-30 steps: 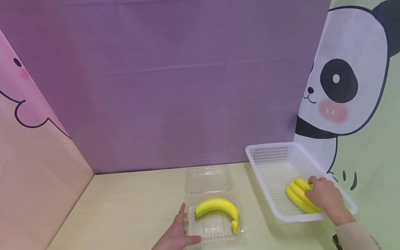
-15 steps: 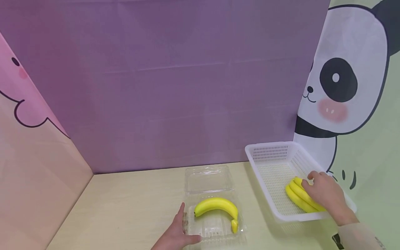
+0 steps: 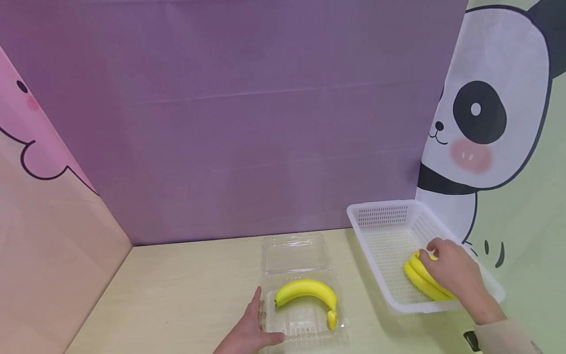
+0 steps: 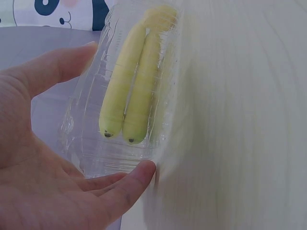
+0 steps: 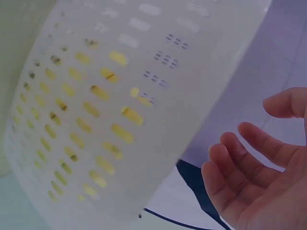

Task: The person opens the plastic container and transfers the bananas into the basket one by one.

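Observation:
My left hand (image 3: 248, 327) spreads thumb and fingers round the near left corner of a clear plastic clamshell box (image 3: 295, 254), whose lid lies folded back. Inside the box is a yellow banana (image 3: 309, 287); through the clear wall, the left wrist view shows two banana lengths (image 4: 136, 115) with dark tips, meeting at the far end. My right hand (image 3: 455, 268) hovers at a bunch of yellow bananas (image 3: 422, 280) in a white basket (image 3: 369, 258), covering part of the bunch. In the right wrist view, this hand's fingers (image 5: 249, 165) bend loosely, thumb apart, with nothing between them.
Perforated walls surround the basket, which stands at the table's right, against a wall panel with a panda (image 3: 479, 113). A purple panel (image 3: 265, 123) closes off the back of the pale wooden table (image 3: 177, 295). At left stands a pink panel (image 3: 40, 236).
The right hand has come off the bananas, lifted slightly, then shifted left toward the bunch's far end. The left hand and the clamshell box have stayed in place.

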A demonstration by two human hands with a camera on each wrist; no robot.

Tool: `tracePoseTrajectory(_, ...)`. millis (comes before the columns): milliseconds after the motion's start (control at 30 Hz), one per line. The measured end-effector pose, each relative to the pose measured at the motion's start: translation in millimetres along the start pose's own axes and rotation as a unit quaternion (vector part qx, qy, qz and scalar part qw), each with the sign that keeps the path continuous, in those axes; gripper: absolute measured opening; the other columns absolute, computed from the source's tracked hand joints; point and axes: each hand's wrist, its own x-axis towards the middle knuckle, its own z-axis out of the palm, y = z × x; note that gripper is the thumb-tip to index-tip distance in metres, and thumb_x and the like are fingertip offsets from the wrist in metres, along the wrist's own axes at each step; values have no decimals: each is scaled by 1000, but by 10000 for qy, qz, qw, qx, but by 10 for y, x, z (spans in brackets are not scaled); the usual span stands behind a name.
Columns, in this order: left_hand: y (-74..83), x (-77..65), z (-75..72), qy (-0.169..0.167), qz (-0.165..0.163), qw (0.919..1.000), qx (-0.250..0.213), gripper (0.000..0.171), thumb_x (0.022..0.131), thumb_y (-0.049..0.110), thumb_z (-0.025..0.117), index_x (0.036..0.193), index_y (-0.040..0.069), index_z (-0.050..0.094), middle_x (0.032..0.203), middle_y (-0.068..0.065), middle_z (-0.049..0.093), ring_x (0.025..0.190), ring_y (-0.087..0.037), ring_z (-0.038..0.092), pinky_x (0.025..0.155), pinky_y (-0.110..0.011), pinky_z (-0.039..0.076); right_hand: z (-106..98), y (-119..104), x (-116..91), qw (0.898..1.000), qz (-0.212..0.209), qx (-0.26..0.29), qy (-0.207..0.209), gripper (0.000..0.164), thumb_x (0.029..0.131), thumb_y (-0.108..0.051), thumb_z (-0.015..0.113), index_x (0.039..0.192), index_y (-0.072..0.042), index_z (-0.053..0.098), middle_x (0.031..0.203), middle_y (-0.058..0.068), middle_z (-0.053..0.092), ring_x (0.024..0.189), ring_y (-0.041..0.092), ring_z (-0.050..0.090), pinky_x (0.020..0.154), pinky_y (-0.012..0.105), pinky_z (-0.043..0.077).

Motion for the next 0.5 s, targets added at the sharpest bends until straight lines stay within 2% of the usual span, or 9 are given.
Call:
tracePoseTrajectory(167,-2,-6,4,7,15,10000,49,128,79,24,88,160,-2,-8,160,-39,9,143,-57,24,109,-69,30,-41,-113,-39,10000,-34,49,59,34,97,-28,61,104,4,67,97,24,68,85,39,63,67,55,52)
tracePoseTrajectory(500,-10,-7,0,43,50,9999,146,128,79,25,88,160,-1,-7,160,-39,13,142,-56,26,109,-69,30,-62,-292,-86,9986,-359,185,350,27,94,-26,64,99,-1,71,93,16,69,84,35,64,68,54,53)
